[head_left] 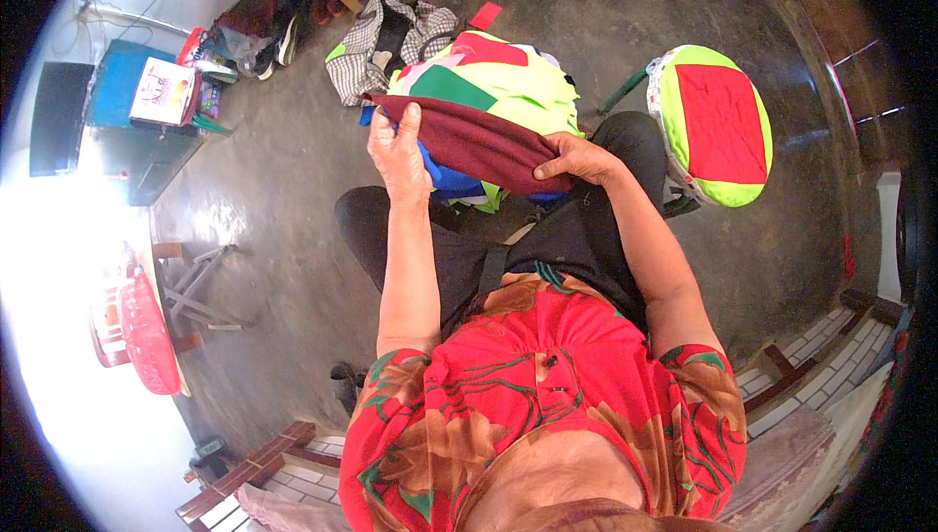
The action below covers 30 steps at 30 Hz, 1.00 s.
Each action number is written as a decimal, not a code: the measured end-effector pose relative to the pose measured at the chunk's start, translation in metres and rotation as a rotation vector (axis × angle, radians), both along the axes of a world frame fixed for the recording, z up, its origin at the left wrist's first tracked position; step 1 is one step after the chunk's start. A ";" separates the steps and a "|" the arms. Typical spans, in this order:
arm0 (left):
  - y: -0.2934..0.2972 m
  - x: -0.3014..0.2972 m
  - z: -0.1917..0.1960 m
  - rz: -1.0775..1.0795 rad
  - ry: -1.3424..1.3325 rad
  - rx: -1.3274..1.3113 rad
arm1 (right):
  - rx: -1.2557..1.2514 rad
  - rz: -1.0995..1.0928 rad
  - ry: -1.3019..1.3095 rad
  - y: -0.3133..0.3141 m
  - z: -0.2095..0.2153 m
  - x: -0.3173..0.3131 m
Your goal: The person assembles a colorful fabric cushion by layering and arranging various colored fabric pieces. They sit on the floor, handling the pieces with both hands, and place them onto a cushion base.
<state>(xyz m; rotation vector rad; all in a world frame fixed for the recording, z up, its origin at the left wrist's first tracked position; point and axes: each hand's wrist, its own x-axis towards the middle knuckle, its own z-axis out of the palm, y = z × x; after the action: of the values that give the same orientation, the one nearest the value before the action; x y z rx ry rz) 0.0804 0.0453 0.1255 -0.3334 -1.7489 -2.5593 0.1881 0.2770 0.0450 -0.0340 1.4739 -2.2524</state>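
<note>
A dark maroon piece of cloth [479, 144] is stretched between my two hands above my knees. My left hand [399, 153] pinches its left end, thumb pointing up. At the right end, my right hand [578, 159] grips the cloth with the thumb on top. Just beyond it lies a heap of fabric pieces [532, 92] in neon yellow, green, red and white. Some blue cloth [445, 176] shows under the maroon piece. The lower part of the heap is hidden behind the cloth and my hands.
A round stool with a yellow and red cushion [721, 127] stands to the right. Checked cloth [357, 68] lies on the floor beyond the heap. At the left are a blue cabinet [122, 156] with a white box [163, 92] and a red plastic chair [149, 332]. Shoes [285, 43] lie at the far left.
</note>
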 end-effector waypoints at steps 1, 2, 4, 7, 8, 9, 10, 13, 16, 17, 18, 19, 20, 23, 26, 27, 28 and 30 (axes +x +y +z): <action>0.001 -0.003 0.008 0.023 0.011 -0.031 | 0.026 -0.009 0.006 0.002 -0.006 0.000; 0.002 -0.004 0.014 0.019 0.025 -0.001 | 0.021 -0.008 -0.012 0.002 -0.004 0.000; 0.001 -0.008 0.018 0.023 0.081 -0.040 | 0.009 -0.006 -0.048 0.001 0.000 0.000; 0.007 -0.015 0.028 0.025 0.115 -0.047 | 0.015 -0.095 -0.008 0.001 -0.005 -0.001; 0.006 -0.020 0.029 0.030 0.119 -0.063 | 0.067 -0.115 -0.046 0.002 -0.002 -0.002; 0.006 -0.025 0.030 0.035 0.122 -0.078 | 0.119 -0.135 -0.083 0.004 0.003 -0.002; 0.008 -0.031 0.032 0.047 0.136 -0.082 | 0.171 -0.155 -0.120 0.006 0.006 -0.002; 0.012 -0.055 0.042 0.068 0.191 -0.112 | 0.160 -0.310 -0.131 0.007 -0.006 -0.005; 0.030 -0.069 0.074 0.176 0.379 -0.227 | 0.167 -0.418 -0.166 0.012 -0.007 -0.006; 0.035 -0.077 0.083 0.183 0.425 -0.218 | 0.154 -0.440 -0.168 0.014 -0.011 -0.007; 0.038 -0.080 0.094 0.259 0.529 -0.337 | 0.138 -0.457 -0.165 0.012 -0.010 -0.007; 0.039 -0.091 0.097 0.314 0.606 -0.419 | 0.142 -0.441 -0.160 0.013 -0.011 -0.008; 0.047 -0.092 0.101 0.299 0.642 -0.406 | 0.145 -0.433 -0.161 0.016 -0.014 -0.007; 0.063 -0.074 0.101 0.370 0.823 -0.608 | 0.450 -0.461 -0.130 0.013 -0.033 -0.010; 0.054 -0.068 0.026 0.149 0.932 -0.836 | 0.908 -0.415 0.051 -0.003 -0.030 -0.007; 0.048 -0.052 0.007 0.111 1.006 -1.005 | 1.059 -0.390 0.132 -0.007 -0.026 -0.004; 0.044 -0.042 -0.016 0.026 1.021 -1.010 | 1.072 -0.337 0.123 -0.008 -0.024 -0.006; 0.028 -0.025 -0.063 -0.135 1.009 -1.151 | 1.128 -0.354 0.178 -0.010 -0.025 -0.004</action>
<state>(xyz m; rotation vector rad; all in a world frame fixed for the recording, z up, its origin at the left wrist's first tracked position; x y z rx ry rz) 0.0551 0.0732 0.0629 -1.4068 -2.3406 -0.7156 0.1839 0.2670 0.0199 0.4019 2.7935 -1.3322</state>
